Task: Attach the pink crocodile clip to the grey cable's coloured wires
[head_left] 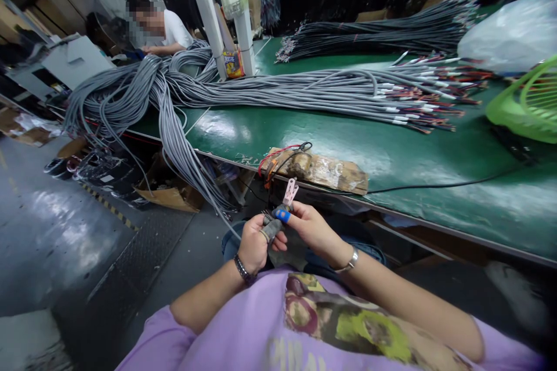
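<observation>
My left hand (256, 243) is closed around the end of a grey cable (231, 229), which runs up to the left into a hanging bundle. Thin dark wire ends (266, 214) show by its fingertips. Dark grey coverings wrap some fingers. My right hand (311, 227), with blue tape round the thumb, meets the left at the fingertips in a pinch; what lies between its fingers is hidden. A pink clip (290, 191) sticks up right above the right fingertips, and I cannot tell whether they hold it. Behind it a taped wooden board (333, 173) lies at the table edge.
Long grey cables (278, 90) stretch across the green table (243, 130), with some hanging off its left side. Darker cables (369, 37), a white plastic bag (513, 29) and a green fan (528, 104) are farther right. Another person (167, 29) sits at the far left.
</observation>
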`<state>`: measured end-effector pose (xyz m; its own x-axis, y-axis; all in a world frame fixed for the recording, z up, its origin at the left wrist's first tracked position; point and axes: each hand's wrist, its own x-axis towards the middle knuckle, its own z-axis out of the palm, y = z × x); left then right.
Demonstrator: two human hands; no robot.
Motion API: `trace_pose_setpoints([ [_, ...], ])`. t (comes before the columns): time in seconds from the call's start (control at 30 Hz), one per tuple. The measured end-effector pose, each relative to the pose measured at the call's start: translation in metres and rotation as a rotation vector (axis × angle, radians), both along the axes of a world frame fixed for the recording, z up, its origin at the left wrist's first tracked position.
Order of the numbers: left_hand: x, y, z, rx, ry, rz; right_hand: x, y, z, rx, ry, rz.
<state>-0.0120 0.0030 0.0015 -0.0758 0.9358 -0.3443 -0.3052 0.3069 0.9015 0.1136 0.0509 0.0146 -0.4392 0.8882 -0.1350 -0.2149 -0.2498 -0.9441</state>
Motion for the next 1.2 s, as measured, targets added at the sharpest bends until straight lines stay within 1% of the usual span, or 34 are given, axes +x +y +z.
trace_pose_setpoints([
  [0.13,0.001,0.0,0.0,0.025,-0.014,0.039,-0.005,-0.009,0.001,-0.105,0.094,-0.031],
  [0.23,0.0,0.0,0.001,0.027,-0.011,0.033,-0.002,-0.01,-0.005,-0.119,0.091,-0.06],
  [0.3,-0.003,0.0,0.002,0.026,-0.018,0.027,0.005,-0.006,-0.013,-0.145,0.118,-0.064],
  [0.4,-0.007,0.0,0.007,0.03,-0.055,0.014,0.018,0.005,-0.023,-0.31,0.257,-0.047],
  [0.47,-0.009,0.001,0.012,0.032,-0.078,-0.027,0.024,0.013,-0.025,-0.395,0.303,-0.022],
  [0.5,-0.009,0.002,0.014,0.033,-0.087,-0.057,0.025,0.017,-0.024,-0.408,0.309,0.005],
  [0.57,-0.008,0.004,0.018,0.033,-0.101,-0.115,0.025,0.023,-0.019,-0.373,0.308,0.064],
  [0.63,-0.006,0.007,0.02,0.03,-0.112,-0.157,0.023,0.027,-0.013,-0.258,0.262,0.056],
  [0.67,-0.005,0.009,0.021,0.028,-0.117,-0.171,0.021,0.028,-0.011,-0.18,0.214,0.012],
  [0.77,-0.003,0.014,0.023,0.025,-0.129,-0.197,0.017,0.028,-0.007,0.025,0.041,-0.186],
  [0.8,-0.002,0.016,0.024,0.026,-0.132,-0.206,0.015,0.028,-0.007,0.059,0.011,-0.222],
  [0.83,-0.002,0.018,0.024,0.027,-0.135,-0.214,0.014,0.028,-0.007,0.065,0.011,-0.223],
  [0.9,-0.002,0.021,0.025,0.029,-0.14,-0.231,0.011,0.03,-0.007,-0.002,0.093,-0.154],
  [0.97,-0.002,0.023,0.025,0.029,-0.146,-0.24,0.007,0.032,-0.007,-0.133,0.224,-0.084],
  [1.0,-0.001,0.024,0.025,0.025,-0.147,-0.24,0.005,0.033,-0.007,-0.199,0.284,-0.075],
  [1.1,0.0,0.025,0.023,0.002,-0.144,-0.237,0.0,0.035,-0.007,-0.326,0.399,-0.133],
  [1.2,0.002,0.026,0.02,-0.027,-0.133,-0.227,-0.003,0.036,-0.007,-0.366,0.452,-0.185],
])
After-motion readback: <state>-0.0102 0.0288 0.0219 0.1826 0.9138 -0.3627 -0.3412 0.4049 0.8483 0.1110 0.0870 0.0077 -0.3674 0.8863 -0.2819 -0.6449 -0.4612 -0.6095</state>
